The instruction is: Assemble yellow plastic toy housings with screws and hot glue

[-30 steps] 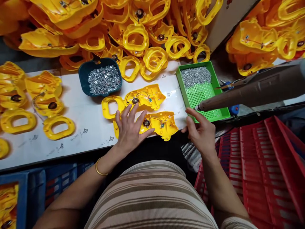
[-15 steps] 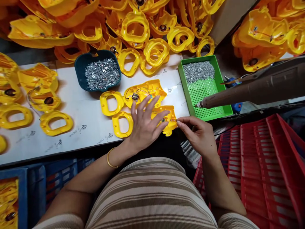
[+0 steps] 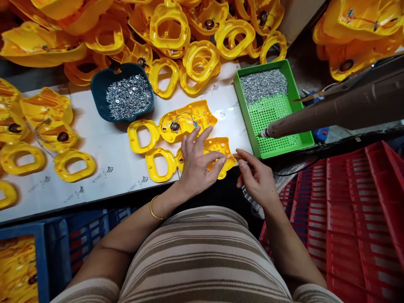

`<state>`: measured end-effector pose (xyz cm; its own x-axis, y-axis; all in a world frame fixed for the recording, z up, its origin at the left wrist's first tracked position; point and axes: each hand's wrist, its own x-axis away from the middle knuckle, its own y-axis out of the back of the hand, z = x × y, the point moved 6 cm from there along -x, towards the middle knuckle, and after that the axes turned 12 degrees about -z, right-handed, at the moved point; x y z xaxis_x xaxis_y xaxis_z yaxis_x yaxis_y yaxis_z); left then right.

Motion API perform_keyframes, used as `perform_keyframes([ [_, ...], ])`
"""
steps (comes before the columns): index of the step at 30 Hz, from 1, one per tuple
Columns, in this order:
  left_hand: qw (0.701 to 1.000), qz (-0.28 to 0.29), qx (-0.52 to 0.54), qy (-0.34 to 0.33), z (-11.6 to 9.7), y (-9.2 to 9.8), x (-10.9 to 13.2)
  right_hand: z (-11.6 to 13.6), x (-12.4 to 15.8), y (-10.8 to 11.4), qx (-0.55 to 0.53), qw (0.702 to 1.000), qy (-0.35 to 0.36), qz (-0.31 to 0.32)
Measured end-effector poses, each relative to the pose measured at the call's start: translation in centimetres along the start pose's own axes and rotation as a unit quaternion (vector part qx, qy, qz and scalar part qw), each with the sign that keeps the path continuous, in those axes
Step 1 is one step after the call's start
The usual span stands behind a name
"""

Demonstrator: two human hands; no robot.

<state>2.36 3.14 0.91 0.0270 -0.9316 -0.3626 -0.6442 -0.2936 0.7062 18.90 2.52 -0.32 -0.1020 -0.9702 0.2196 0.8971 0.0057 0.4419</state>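
Lying partly under the left hand (image 3: 196,166), the nearer yellow shell (image 3: 225,146) was likely placed to suit both hands. I couldn't tell whether that grip pinched anything; the right hand (image 3: 259,182), beside the shell, had its grip parted.

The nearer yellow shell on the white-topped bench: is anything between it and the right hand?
Nothing visible stands between the right hand and the right end of the nearer yellow shell. The left hand is over the shell's left part, hiding some of it.
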Motion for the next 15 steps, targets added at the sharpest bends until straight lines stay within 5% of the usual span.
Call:
perform_keyframes([
  [4, 1.000, 0.005, -0.015, 0.009, -0.2, -0.6, -0.1, -1.1, 0.3, -1.5, -0.011, 0.999, -0.015, 0.044],
  [15, 0.999, 0.028, -0.038, 0.004, -0.4, -1.1, -0.2, -1.3, 0.3, -1.5, 0.026, 0.997, 0.063, 0.046],
])
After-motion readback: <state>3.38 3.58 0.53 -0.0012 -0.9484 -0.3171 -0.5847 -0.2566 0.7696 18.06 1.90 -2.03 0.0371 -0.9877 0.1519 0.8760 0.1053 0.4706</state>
